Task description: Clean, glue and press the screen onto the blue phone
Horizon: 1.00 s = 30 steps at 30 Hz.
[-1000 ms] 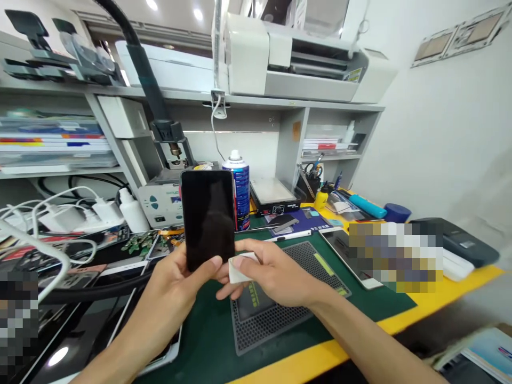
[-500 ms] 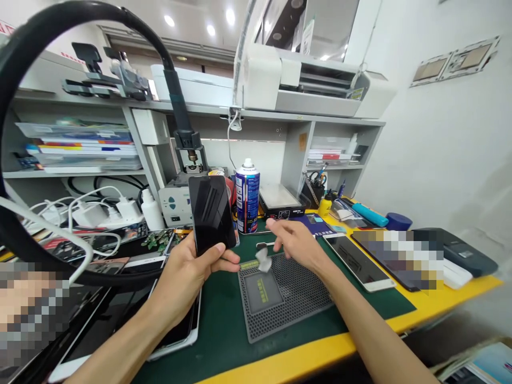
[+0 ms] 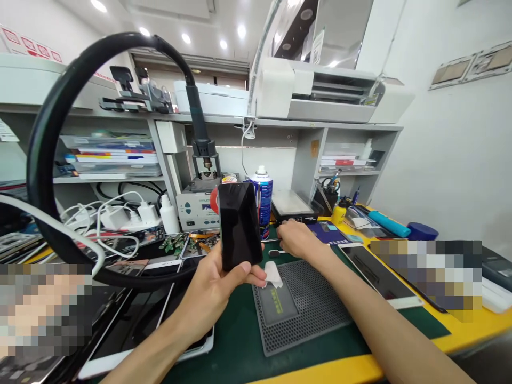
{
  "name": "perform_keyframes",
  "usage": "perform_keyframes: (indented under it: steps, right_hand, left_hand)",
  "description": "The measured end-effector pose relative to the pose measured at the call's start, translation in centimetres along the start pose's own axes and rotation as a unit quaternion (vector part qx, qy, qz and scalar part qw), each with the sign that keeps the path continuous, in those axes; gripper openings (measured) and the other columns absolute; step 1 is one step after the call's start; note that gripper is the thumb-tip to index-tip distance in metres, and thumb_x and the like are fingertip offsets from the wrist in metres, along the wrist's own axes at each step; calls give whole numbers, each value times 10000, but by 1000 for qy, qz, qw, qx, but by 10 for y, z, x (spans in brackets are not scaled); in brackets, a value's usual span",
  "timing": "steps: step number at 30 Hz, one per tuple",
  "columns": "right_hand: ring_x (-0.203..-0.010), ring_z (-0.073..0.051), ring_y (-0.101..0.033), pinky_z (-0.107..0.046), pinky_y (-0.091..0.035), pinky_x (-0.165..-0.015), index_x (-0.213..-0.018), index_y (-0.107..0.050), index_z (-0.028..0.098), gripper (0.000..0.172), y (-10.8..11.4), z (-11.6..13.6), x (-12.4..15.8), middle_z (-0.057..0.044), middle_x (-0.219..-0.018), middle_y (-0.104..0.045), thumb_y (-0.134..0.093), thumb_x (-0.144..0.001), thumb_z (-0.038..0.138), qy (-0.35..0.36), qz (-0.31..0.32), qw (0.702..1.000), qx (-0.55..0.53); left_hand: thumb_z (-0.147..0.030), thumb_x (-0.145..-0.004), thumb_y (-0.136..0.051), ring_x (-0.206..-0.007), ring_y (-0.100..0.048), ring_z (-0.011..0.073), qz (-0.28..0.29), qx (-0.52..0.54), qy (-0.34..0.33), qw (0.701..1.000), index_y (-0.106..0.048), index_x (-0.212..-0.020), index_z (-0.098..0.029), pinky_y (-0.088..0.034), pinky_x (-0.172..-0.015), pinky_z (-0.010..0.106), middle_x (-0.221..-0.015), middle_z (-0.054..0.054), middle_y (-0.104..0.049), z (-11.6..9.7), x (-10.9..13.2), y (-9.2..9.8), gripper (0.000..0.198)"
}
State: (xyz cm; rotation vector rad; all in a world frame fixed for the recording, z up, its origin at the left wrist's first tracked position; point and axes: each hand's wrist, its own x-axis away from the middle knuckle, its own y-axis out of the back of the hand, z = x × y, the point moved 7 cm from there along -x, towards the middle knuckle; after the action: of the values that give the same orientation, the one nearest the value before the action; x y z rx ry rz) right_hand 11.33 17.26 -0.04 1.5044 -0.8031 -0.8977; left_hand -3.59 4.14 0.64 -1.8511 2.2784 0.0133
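My left hand (image 3: 224,280) holds a dark-screened smartphone (image 3: 240,226) upright, thumb at its lower edge and fingers behind. A crumpled white tissue (image 3: 273,273) lies on the grey perforated mat (image 3: 320,301), close to my left fingertips. My right hand (image 3: 298,240) reaches past the mat's far edge, fingers curled together, in front of a flat-topped device with a black base (image 3: 294,205). What its fingers hold, if anything, is hidden. A small dark oval piece (image 3: 276,253) lies just below it. Behind the phone stands a blue spray can (image 3: 264,200), partly covered.
A black gooseneck loop (image 3: 40,144) arches over the left side. Phones and tablets crowd the bench's left, near white chargers (image 3: 116,216). A white-framed tablet (image 3: 372,269) lies to the right. A yellow bottle (image 3: 339,212) and pen holder (image 3: 326,196) stand farther back.
The white tissue, in the air beneath my right hand before, now rests on the mat. My right hand's fingers have curled in farther back. The view has shifted, and the phone now overlaps the spray can.
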Motion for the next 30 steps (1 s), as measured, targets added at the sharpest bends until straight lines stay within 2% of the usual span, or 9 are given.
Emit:
perform_keyframes:
  steps: [4, 8, 10, 12, 16, 21, 24, 26, 30]
  right_hand:
    - [-984, -273, -631, -321, -434, -776, -891, -673, 124, 137, 9, -5, 10, -146, -965, -690, -568, -821, 68, 19, -47, 999, -11]
    - [-708, -193, -596, -281, -364, -599, -775, -612, 181, 89, 29, -18, 28, -51, -761, -656, -540, -816, 147, 8, -85, 995, -56]
    - [-603, -164, -537, -274, -352, -549, -732, -577, 200, 123, 44, -24, 37, -2, -647, -595, -544, -845, 236, -7, -124, 982, -143]
    - [-593, -164, -542, -279, -398, -553, -754, -582, 204, 136, 57, -25, 44, 11, -633, -587, -555, -861, 283, -11, -165, 948, -272]
    - [-709, -210, -688, -342, -572, -664, -870, -641, 169, 152, 67, -18, 54, -56, -791, -702, -612, -878, 318, 15, -166, 836, -523]
    - [-849, -267, -750, -417, -629, -778, -1012, -713, 193, 205, 80, -10, 74, -101, -966, -761, -712, -878, 348, 52, -177, 735, -653]
    - [-869, -285, -758, -426, -635, -780, -1038, -719, 251, 178, 84, -5, 86, -80, -896, -777, -715, -887, 343, 62, -182, 686, -702]
    - [-846, -288, -761, -410, -645, -747, -1012, -725, 267, 167, 84, 3, 91, -75, -855, -781, -736, -869, 352, 64, -173, 679, -710]
    - [-768, -257, -759, -341, -652, -663, -927, -739, 265, 131, 77, 29, 92, -62, -874, -783, -784, -825, 334, 87, -134, 723, -672]
  left_hand:
    - [-316, -951, -609, -839, -718, 239, 18, 2, -5, 1000, -531, -1185, -141, -553, -845, 409, -918, 106, -735, -5, 4, -3, 303]
    - [-304, -963, -588, -842, -706, 237, 49, 25, -12, 998, -537, -1217, -146, -539, -846, 416, -933, 113, -729, -9, 6, -9, 304]
    - [-290, -961, -589, -841, -699, 233, 53, 45, -19, 997, -536, -1225, -149, -546, -830, 414, -941, 111, -725, -9, 6, -11, 304]
    - [-278, -959, -593, -830, -695, 222, 53, 62, -28, 996, -544, -1200, -144, -554, -813, 402, -938, 110, -723, -9, 7, -12, 280]
    - [-263, -960, -590, -807, -691, 211, 57, 76, -33, 995, -543, -1135, -125, -561, -796, 390, -892, 121, -730, -9, 7, -14, 227]
    - [-246, -966, -574, -811, -688, 209, 52, 81, -37, 995, -535, -1127, -131, -558, -800, 392, -901, 121, -730, -11, 7, -15, 201]
    - [-246, -968, -567, -805, -685, 209, 46, 77, -35, 995, -526, -1096, -140, -552, -796, 391, -887, 119, -730, -11, 8, -14, 171]
    - [-248, -964, -572, -801, -681, 210, 42, 72, -37, 996, -521, -1073, -148, -549, -796, 393, -871, 114, -727, -11, 8, -14, 157]
    - [-249, -970, -560, -813, -669, 205, 37, 57, -41, 997, -536, -1087, -155, -535, -813, 393, -860, 89, -712, -11, 9, -13, 152]
